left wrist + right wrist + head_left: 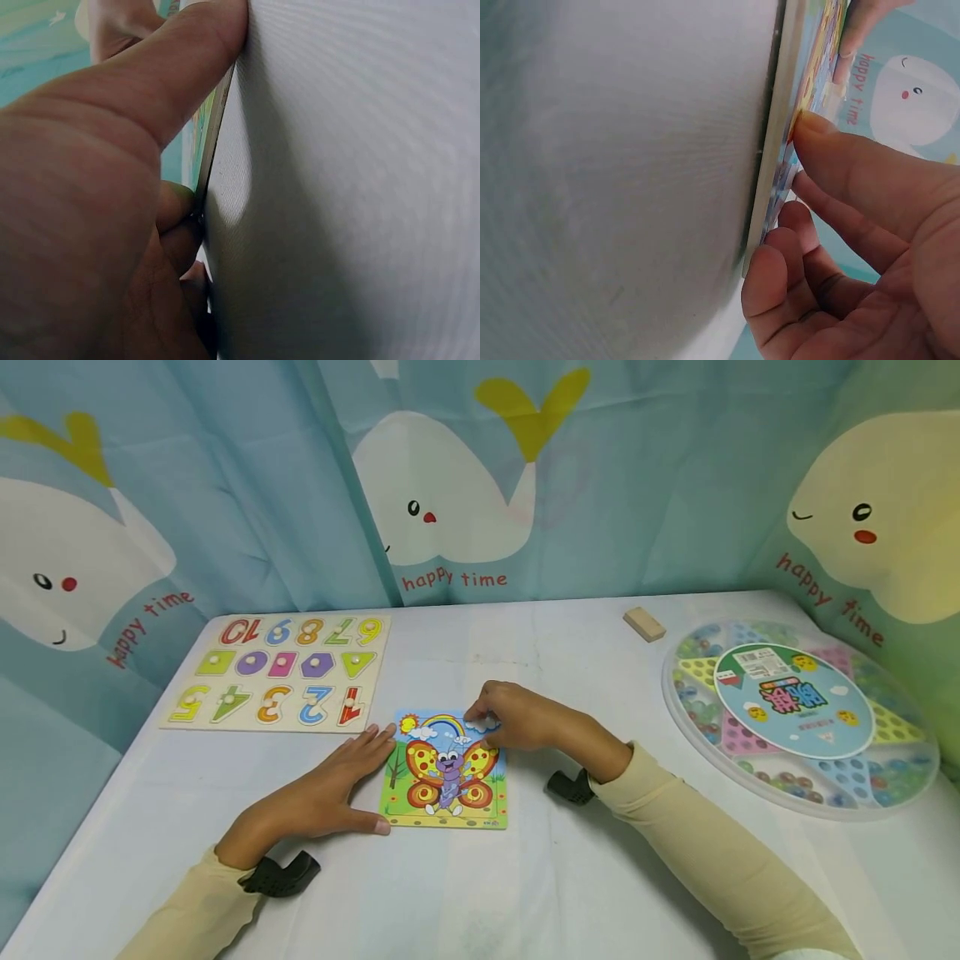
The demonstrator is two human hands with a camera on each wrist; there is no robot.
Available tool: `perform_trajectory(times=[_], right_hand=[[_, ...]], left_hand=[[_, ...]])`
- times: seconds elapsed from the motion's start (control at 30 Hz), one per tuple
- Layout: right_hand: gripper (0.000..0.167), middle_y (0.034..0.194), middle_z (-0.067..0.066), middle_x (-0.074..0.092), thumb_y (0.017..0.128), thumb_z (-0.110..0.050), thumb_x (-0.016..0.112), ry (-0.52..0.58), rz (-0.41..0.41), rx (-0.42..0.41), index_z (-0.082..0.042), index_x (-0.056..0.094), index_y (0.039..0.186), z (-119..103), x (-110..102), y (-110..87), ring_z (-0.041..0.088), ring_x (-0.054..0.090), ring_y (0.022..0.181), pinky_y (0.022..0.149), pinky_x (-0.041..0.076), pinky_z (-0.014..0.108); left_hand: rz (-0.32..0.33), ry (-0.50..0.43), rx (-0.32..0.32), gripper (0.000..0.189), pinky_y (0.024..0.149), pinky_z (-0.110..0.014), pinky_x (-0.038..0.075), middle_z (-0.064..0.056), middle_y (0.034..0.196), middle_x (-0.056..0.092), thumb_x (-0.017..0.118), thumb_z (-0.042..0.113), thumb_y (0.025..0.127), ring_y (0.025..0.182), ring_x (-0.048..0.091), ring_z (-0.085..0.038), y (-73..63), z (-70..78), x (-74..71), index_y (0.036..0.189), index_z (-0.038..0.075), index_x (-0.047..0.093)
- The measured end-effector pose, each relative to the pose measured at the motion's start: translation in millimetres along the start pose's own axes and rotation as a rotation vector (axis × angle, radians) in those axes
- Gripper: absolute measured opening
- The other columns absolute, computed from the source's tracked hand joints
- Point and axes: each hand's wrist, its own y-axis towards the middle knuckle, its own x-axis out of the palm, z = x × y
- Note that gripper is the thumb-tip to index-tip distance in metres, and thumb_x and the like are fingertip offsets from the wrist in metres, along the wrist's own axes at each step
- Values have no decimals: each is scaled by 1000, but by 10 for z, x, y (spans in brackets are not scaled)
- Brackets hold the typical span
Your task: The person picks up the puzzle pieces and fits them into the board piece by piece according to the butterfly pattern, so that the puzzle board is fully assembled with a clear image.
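A square jigsaw puzzle [450, 781] with a butterfly, a rainbow and a sun lies flat on the white table. My left hand [330, 793] rests at its left side, fingers extended and spread, fingertips by the upper left corner and thumb by the lower left edge. At the upper right corner, my right hand [517, 717] pinches a puzzle piece [483, 724] with cloud and sky on it between thumb and index finger. The right wrist view shows the thumb [821, 124] on the picture surface, with the other fingers curled beside the board's edge.
A wooden board with number and shape pieces [277, 681] lies at the back left. To the right is a round clear marble game box [802, 718]. A small wooden block [643, 624] sits near the back edge, before a whale-print curtain [637, 510].
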Motion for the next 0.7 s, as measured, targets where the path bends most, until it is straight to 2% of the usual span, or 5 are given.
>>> perform_trajectory(times=[0.27,0.4,0.53,0.7], right_hand=[[35,101,6,57,86,-6,74,-32,7,-44,1,68,119,-11,4,-16,19,51,91,80,46,29],[35,102,6,57,87,-7,73,-34,7,-21,1,67,121,-28,10,-20,19,51,93,81,46,30],[38,101,6,57,87,-7,73,10,11,0,2,66,122,-13,-14,-46,19,52,91,79,47,29],[31,103,7,63,90,-6,68,56,44,-20,2,67,120,60,-92,-96,19,57,92,81,49,30]], left_hand=[[-1,4,3,110,117,-51,5,5,162,6,78,57,73,148,-3,-22,31,-9,-3,156,14,20],[-4,6,4,110,117,-51,5,4,163,6,78,57,73,148,-2,-23,34,-8,-10,156,13,20],[-8,5,10,110,117,-53,6,2,163,7,77,57,74,148,-2,-24,41,-5,-17,156,13,21],[-14,8,6,110,117,-52,7,3,163,6,78,57,73,148,-2,-24,40,-3,-32,156,13,20]])
